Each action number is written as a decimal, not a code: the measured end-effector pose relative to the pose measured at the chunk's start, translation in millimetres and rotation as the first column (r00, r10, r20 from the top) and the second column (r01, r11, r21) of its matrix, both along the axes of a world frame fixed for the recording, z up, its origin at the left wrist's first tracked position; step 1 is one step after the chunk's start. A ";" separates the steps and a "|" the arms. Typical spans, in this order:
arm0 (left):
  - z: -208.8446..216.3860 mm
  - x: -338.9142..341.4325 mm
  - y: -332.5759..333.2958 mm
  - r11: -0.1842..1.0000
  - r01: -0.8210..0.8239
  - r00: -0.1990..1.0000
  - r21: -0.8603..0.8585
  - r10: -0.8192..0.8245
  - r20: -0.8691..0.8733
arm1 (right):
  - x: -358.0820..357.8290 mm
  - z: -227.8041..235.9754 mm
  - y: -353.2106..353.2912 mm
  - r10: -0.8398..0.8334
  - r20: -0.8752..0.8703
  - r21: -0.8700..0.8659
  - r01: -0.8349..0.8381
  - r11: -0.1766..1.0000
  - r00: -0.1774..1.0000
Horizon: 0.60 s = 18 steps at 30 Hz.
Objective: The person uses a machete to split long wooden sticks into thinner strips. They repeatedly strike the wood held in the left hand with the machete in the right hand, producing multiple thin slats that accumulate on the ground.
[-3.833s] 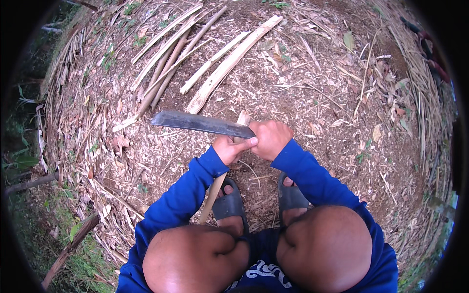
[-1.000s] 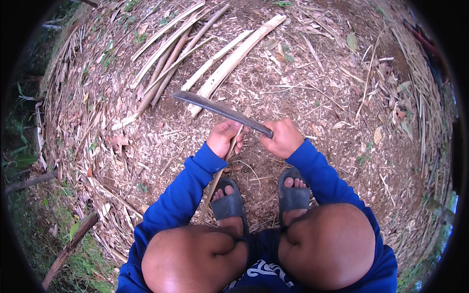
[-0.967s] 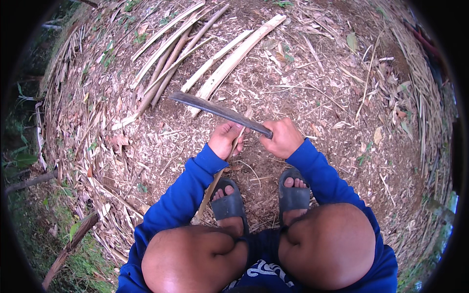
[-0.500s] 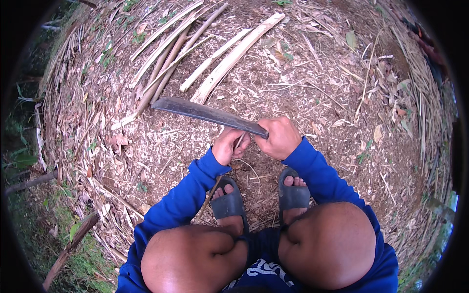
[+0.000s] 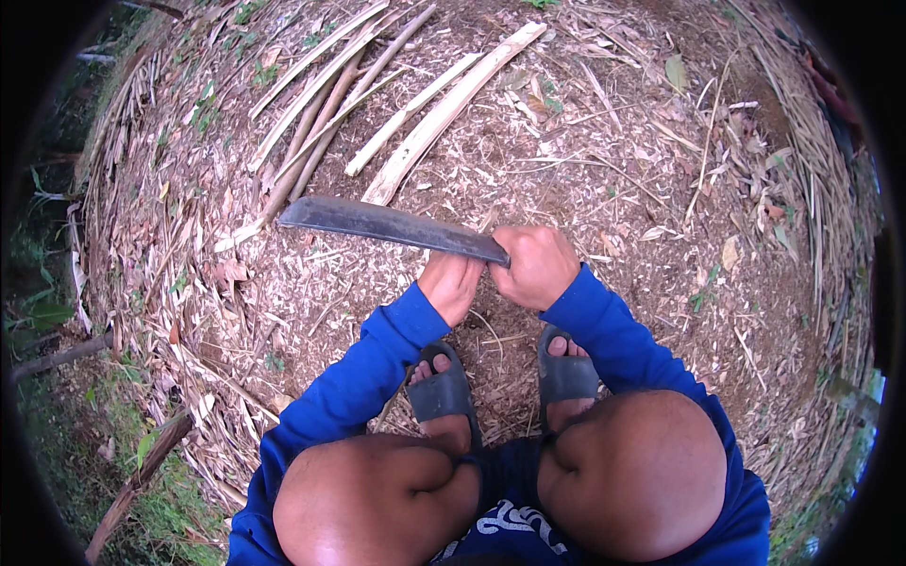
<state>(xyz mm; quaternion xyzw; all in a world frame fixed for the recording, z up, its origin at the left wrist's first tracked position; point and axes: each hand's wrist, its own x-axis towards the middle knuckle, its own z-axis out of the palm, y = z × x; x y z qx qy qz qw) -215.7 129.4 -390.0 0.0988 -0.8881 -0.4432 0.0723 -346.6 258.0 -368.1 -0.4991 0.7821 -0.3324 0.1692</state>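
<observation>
Two bare hands sit close together before us, nearly touching, at the middle of the view. The right hand (image 5: 538,267) is closed in a fist around the grip end of a large knife (image 5: 387,224), knuckles upward and wrist angled in from the lower right; the grip itself is hidden in the fist. The left hand (image 5: 455,285) reaches in from the lower left, its back toward us, and closes around a thin wood strip (image 5: 387,407); its fingertips lie out of our sight under the blade. Most of the strip is covered by the hand and the sleeve, with a lower length showing beside a foot. Both elbows are bent, the forearms slanting inward in blue sleeves (image 5: 363,354).

We see the blade, dark, dull metal, broad and slightly curved, pointing left with a slanted end. Below are smooth bare knees (image 5: 637,453) and thick grey slippers (image 5: 442,396), rubbery in look. Beyond the knife lie pale split pieces of wood (image 5: 458,111), long, flat and rough-grained, and left of them rounder brown sticks (image 5: 326,146). Crumbly brown soil (image 5: 321,274) is littered with shavings and curled leaves. Dry stalks (image 5: 821,217) bundle along our right, and a rough dark branch (image 5: 137,481) leans over grass at lower left.
</observation>
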 end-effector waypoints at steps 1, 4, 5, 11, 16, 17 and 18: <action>-0.3 0.8 -0.5 0.999 0.013 1.000 -0.034 -0.013 -0.001 | 0.4 -1.2 -1.4 -0.007 -0.020 0.026 0.007 1.000 1.000; -4.8 2.7 -1.8 0.995 0.038 0.998 -0.092 -0.042 -0.046 | -0.4 -6.1 -2.8 -0.020 -0.032 0.076 0.023 0.997 0.999; -8.0 3.7 -1.5 0.990 0.030 0.994 -0.139 -0.043 -0.098 | -1.2 -7.2 -3.3 -0.025 -0.029 0.088 0.027 0.996 0.999; -13.9 2.5 -0.7 0.978 -0.003 0.990 -0.209 -0.026 -0.137 | -5.0 -15.8 -2.7 -0.108 -0.033 0.055 0.109 0.992 0.994; 4.3 2.3 -2.2 0.982 -0.186 0.982 -0.030 0.187 0.038 | -22.3 -13.5 -7.6 0.015 0.103 -0.002 -0.015 1.000 0.995; 34.8 -6.1 -2.2 0.966 -0.226 0.955 0.125 0.194 0.226 | -18.5 -13.6 -1.8 0.042 0.172 -0.002 -0.042 0.999 0.984; 30.8 -6.5 -1.4 0.954 -0.204 0.958 0.218 0.148 0.247 | -15.5 -16.7 4.3 0.019 0.428 0.037 -0.039 0.999 0.903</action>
